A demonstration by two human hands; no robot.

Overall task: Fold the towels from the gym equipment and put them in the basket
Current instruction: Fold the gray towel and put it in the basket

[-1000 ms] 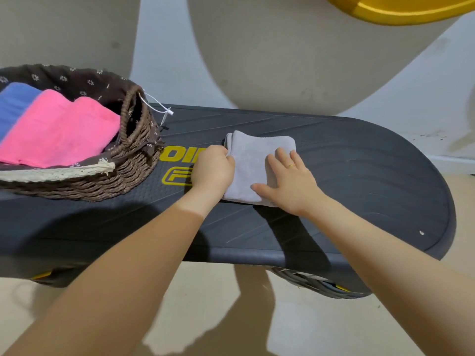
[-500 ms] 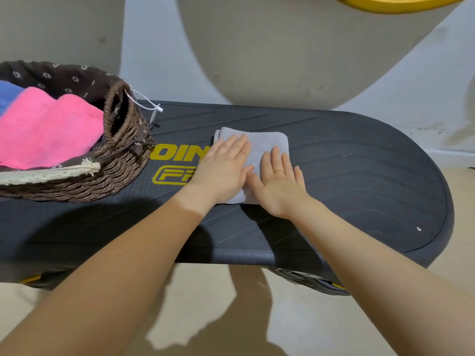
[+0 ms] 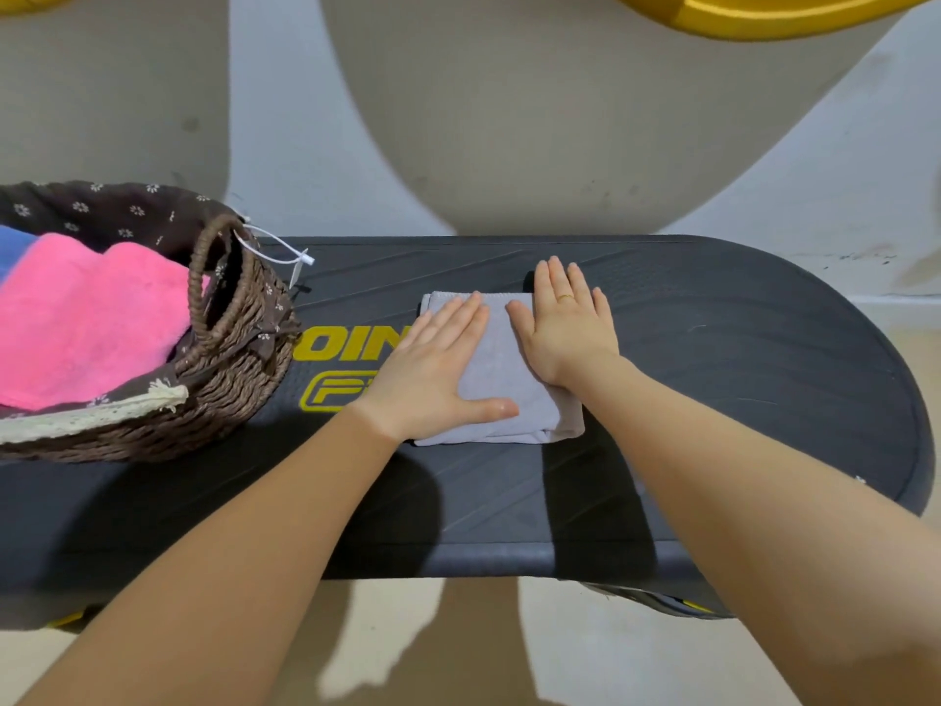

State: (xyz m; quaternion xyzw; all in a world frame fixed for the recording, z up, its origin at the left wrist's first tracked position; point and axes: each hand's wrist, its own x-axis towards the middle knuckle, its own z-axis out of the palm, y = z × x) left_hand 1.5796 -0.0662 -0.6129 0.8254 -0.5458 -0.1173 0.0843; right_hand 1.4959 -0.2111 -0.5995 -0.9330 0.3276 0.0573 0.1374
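A folded grey towel (image 3: 501, 372) lies on the black gym step board (image 3: 738, 379). My left hand (image 3: 438, 372) presses flat on the towel's left half, fingers straight and thumb stretched across its near edge. My right hand (image 3: 565, 326) lies flat on the towel's right side, and its fingertips reach past the far edge onto the board. At the left end of the board stands a brown wicker basket (image 3: 234, 369) with a dark flowered lining. Inside it lie a folded pink towel (image 3: 86, 323) and a blue towel (image 3: 15, 247).
A white tag on a string (image 3: 295, 259) hangs from the basket's handle. Yellow lettering (image 3: 346, 343) marks the board beside the basket. A pale wall rises behind the board, with a yellow object (image 3: 764, 12) at the top right. Beige floor shows below the board's near edge.
My left hand went from a curled grip at the towel's left edge to lying flat on it. Both hands then slid apart across the towel, the right one moving further right and away.
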